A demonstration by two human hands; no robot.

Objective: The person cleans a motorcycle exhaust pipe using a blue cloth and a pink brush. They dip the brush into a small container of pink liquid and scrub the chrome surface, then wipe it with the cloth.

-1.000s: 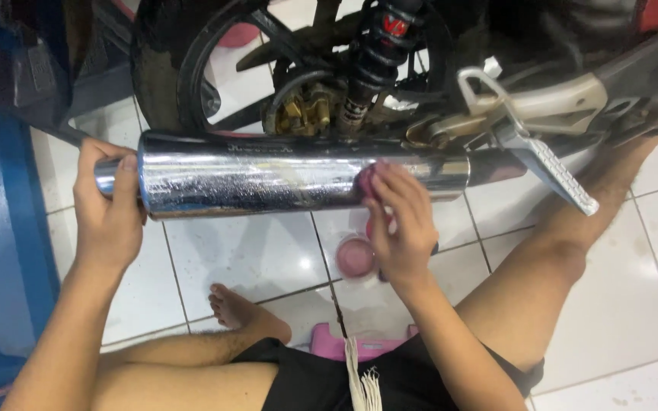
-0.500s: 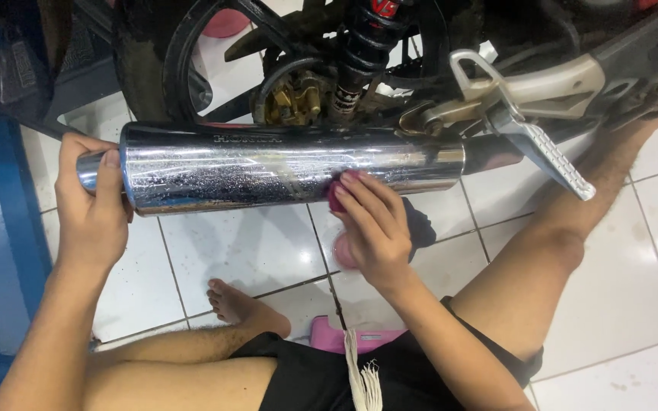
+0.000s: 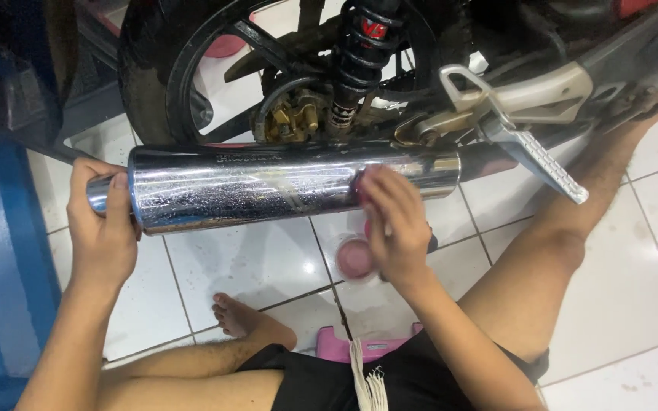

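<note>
Left hand (image 3: 100,232) clamped round smooth chrome muffler (image 3: 283,186); right hand (image 3: 394,224) flat against it.

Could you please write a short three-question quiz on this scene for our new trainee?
1. True or false: the left hand grips the narrow tail end of the chrome exhaust muffler.
2. Where do the right hand's fingers rest? A) on the footpeg B) on the muffler's side C) on the rear tyre
3. What lies on the tiled floor just below the right hand?

Key: 1 true. 2 B. 3 A small round pink container.
</note>
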